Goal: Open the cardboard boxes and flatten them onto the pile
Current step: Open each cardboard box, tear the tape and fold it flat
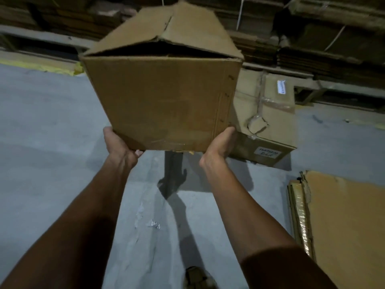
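Both hands raised, holding cardboard box (pixel 164 103) in air above concrete floor (pixel 41 126). Left hand (pixel 117 144) gripped lower left corner, thumb tip visible under bottom edge. Right hand (pixel 219 146) gripped lower right corner, fingers hidden behind box. Box tilted, top flaps (pixel 166 28) partly closed, peaked, dark gap beneath. Taped second box (pixel 268 122) sat on floor behind, right. Flattened cardboard pile (pixel 343 215) lay on floor at right.

One head-worn camera looks forward and down over the raised cardboard box (pixel 162 105), very close to it. Behind the box lie concrete floor (pixel 41 122) and stacked cardboard.
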The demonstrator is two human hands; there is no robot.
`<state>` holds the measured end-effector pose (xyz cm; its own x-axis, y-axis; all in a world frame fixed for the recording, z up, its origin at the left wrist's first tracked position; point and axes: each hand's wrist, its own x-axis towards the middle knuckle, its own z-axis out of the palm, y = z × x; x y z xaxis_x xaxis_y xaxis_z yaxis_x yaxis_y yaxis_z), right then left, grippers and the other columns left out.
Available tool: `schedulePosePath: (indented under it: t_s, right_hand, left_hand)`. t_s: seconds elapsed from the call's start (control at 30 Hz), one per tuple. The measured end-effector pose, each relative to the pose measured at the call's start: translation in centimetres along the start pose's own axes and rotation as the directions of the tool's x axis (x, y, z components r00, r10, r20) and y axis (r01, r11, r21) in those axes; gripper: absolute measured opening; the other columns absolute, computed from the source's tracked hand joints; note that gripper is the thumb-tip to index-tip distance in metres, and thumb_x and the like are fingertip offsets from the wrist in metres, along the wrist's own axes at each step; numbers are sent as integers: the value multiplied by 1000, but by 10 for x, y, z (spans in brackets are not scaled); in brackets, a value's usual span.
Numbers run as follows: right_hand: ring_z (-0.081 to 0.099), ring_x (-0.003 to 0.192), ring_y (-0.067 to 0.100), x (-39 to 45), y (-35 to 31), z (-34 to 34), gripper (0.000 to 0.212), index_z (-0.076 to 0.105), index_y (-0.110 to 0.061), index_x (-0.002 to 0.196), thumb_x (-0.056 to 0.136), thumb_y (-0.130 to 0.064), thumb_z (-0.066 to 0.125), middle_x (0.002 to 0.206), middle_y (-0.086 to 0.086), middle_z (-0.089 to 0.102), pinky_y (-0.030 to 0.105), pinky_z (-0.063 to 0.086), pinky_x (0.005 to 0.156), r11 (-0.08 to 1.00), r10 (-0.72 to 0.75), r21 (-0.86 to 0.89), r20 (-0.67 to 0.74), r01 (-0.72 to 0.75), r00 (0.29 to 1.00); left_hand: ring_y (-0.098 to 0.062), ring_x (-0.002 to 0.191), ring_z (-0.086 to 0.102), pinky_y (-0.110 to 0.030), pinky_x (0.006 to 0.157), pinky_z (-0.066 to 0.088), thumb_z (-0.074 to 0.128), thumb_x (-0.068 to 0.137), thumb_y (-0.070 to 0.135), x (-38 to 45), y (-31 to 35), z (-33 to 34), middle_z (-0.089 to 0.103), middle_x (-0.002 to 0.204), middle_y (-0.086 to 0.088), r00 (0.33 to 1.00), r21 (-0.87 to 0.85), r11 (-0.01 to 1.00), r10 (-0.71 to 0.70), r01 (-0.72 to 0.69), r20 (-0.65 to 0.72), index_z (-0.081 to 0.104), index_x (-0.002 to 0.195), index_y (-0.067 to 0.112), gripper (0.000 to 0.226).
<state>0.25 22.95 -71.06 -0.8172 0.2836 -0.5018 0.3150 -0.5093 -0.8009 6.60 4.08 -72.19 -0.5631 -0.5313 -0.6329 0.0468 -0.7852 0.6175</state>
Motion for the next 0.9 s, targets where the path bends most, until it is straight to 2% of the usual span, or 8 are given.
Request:
schedulePosePath:
  t_s: [0.03,0.1,0.17,0.37,0.5,0.67,0.77,0.9]
  right_hand:
    - [65,98,24,-20,-14,-4,41,64,-20,95,85,-54,43,107,3,68,44,58,89,1000,-3,11,10,3,1000]
    - [68,94,25,-52,-39,-14,30,66,-19,89,94,-42,49,98,4,72,47,60,87,1000,-13,1,22,13,1000]
    - [70,89,28,-80,-56,-24,25,67,-17,85,92,-38,55,92,7,74,50,61,83,999,-13,-34,42,15,999]
    - [73,90,29,-167,-84,-69,28,74,-19,87,91,-42,58,93,6,77,56,61,82,992,28,-121,86,-17,996]
    - [74,93,27,-221,-94,-125,31,76,-19,100,94,-45,61,97,4,78,55,61,82,978,82,-200,134,-54,988]
    - [72,100,23,-277,-106,-201,37,75,-24,110,96,-54,59,103,-2,77,50,59,90,949,33,-313,197,31,980]
    - [72,98,22,-297,-113,-244,40,75,-24,112,96,-56,57,102,-1,77,46,61,87,934,51,-356,180,17,982]
    - [71,97,28,-312,-116,-293,44,70,-18,114,99,-55,53,108,8,74,42,63,74,922,154,-375,117,-100,981]
  left_hand:
    - [-29,107,67,-55,88,55,35,88,49,-19,3,-3,75,110,-4,1000,-3,1000,0,0,-6,69,120,24,52]
    - [-30,108,66,-53,86,56,36,88,48,-58,9,-13,73,113,-3,1000,12,1000,4,-3,-28,69,119,26,50]
    - [-30,107,65,-51,82,58,37,87,46,-94,17,-24,72,115,-3,998,-10,1000,6,-6,-62,67,120,25,49]
    - [-36,107,65,-61,86,52,36,82,37,-194,35,-71,72,117,-8,998,-22,1000,7,-9,-60,68,122,23,54]
    - [-39,104,69,-69,87,49,36,80,31,-255,31,-117,73,116,-9,994,-76,997,10,-18,-105,70,121,21,55]
    - [-34,94,70,-57,81,53,38,76,28,-324,12,-154,75,106,-3,961,-152,988,-59,18,-270,70,113,21,50]
    - [-36,93,69,-62,82,50,45,71,32,-345,-2,-168,75,106,-3,946,-123,992,-50,11,-319,70,103,20,42]
    - [-41,95,64,-70,84,49,43,77,37,-392,-16,-166,66,112,-9,939,47,999,13,4,-345,62,103,14,39]
